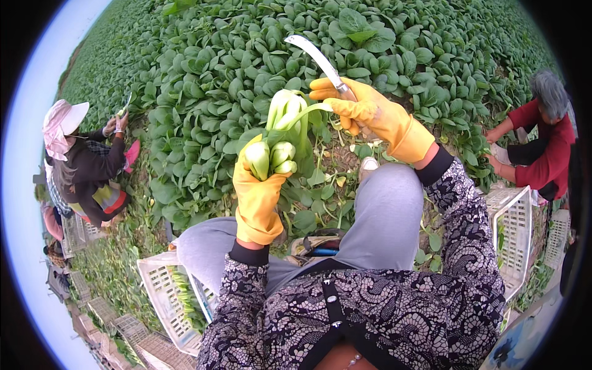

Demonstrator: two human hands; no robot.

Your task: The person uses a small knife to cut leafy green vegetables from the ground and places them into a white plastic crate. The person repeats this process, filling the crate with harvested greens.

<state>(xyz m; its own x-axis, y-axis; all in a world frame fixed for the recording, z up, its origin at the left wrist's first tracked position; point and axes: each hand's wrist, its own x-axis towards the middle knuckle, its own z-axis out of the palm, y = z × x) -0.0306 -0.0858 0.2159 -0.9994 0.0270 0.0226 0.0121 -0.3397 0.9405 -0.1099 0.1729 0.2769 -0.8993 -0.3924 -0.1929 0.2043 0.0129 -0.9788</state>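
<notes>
My left hand point(260, 196), in an orange rubber glove, is closed around several heads of leafy greens point(257, 159) with pale, thick stems and cut bases facing me. Their dark leaves hang down on the right. My right hand point(377, 115), gloved the same way, holds a sickle-like knife point(322, 59) by its wooden handle; the curved blade points up and to the left. Between this hand's fingers and the bunch stretches one pale green stalk point(311, 111), its end at the thumb and forefinger.
Dense rows of leafy greens point(222, 88) grow ahead. Trimmed leaves litter the soil between my knees. Plastic crates stand at my left point(162, 300), holding greens, and at my right point(513, 240). One person point(92, 162) crouches at the left, another point(543, 148) at the right.
</notes>
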